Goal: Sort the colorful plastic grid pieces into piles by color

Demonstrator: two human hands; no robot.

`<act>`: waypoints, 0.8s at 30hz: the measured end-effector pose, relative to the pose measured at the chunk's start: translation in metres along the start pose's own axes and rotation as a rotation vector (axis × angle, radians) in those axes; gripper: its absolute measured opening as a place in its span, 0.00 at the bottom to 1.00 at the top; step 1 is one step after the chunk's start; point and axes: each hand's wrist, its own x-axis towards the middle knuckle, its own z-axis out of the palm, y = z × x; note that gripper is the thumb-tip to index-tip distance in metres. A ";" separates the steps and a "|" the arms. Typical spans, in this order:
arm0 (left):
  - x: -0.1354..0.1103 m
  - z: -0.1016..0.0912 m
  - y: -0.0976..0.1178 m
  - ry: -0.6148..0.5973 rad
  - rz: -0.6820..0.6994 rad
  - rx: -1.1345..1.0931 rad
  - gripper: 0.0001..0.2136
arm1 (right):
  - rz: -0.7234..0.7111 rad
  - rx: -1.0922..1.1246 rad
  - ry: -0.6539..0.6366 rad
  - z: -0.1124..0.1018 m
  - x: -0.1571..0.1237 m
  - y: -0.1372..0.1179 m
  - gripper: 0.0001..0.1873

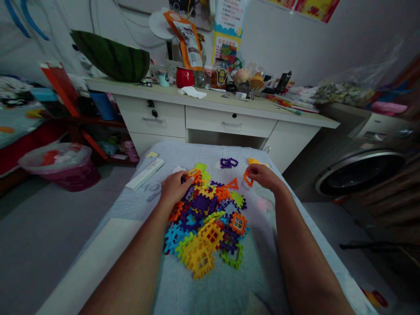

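A heap of interlocking plastic building pieces [201, 203] in purple, orange, yellow, green and blue lies on the cloth-covered table. At the heap's upper left, my left hand [173, 188] has its fingers curled around a building piece; orange and purple pieces overlap there, so its exact outline is unclear. To the right of the heap, my right hand [265, 176] pinches an orange building piece [248, 178], apart from the others. An orange triangular piece [232, 183] lies at the heap's upper edge. Beyond it are a purple piece [229, 163] and a yellow piece [253, 161].
A long white box [145, 174] lies at the table's left. Behind stands a white desk [210, 103] bearing a cut watermelon [113, 57], a red pot [184, 77] and a jar [219, 75]. A washing machine [357, 144] is at right, a pink bin [65, 170] at left.
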 end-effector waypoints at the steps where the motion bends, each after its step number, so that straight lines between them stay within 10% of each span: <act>1: 0.000 0.000 0.000 -0.003 -0.001 0.001 0.17 | 0.017 -0.016 0.010 -0.004 -0.003 0.004 0.07; 12: -0.001 -0.002 0.002 -0.011 -0.020 0.001 0.17 | 0.175 -0.238 -0.095 -0.017 -0.061 0.051 0.10; 24: -0.002 -0.002 0.004 -0.016 -0.022 0.013 0.17 | 0.177 -0.459 -0.109 0.002 -0.086 0.036 0.18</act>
